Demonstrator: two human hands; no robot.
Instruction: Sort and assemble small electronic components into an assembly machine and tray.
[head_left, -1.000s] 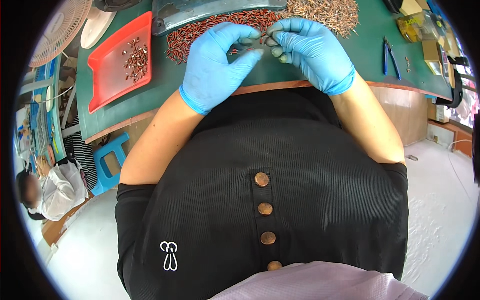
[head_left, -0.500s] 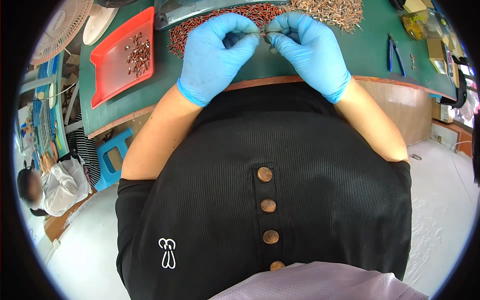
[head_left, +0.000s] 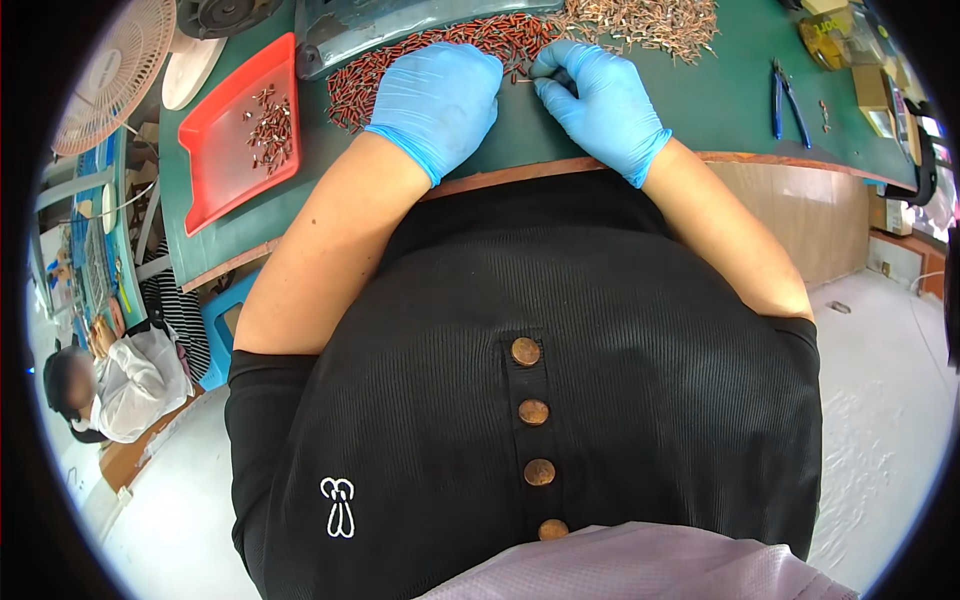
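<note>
Both my hands wear blue gloves and rest on a green work mat (head_left: 700, 100). My left hand (head_left: 440, 100) lies palm down with curled fingers at the edge of a heap of small red-brown sleeves (head_left: 440, 45); whether it holds one is hidden. My right hand (head_left: 600, 100) has its fingers pinched together on a thin metal pin (head_left: 522, 80) beside the same heap. A heap of small silvery metal terminals (head_left: 640, 20) lies just beyond my right hand.
A red tray (head_left: 215, 150) with several small parts sits at the left of the mat. Blue-handled pliers (head_left: 785, 95) lie to the right. A grey machine base (head_left: 380, 25) stands behind the heaps. A white fan (head_left: 110, 70) and another seated person (head_left: 110, 380) are at far left.
My hands have moved apart and down onto the mat. The left now rests at the red-brown heap, while the right keeps its pinch close to the mat.
</note>
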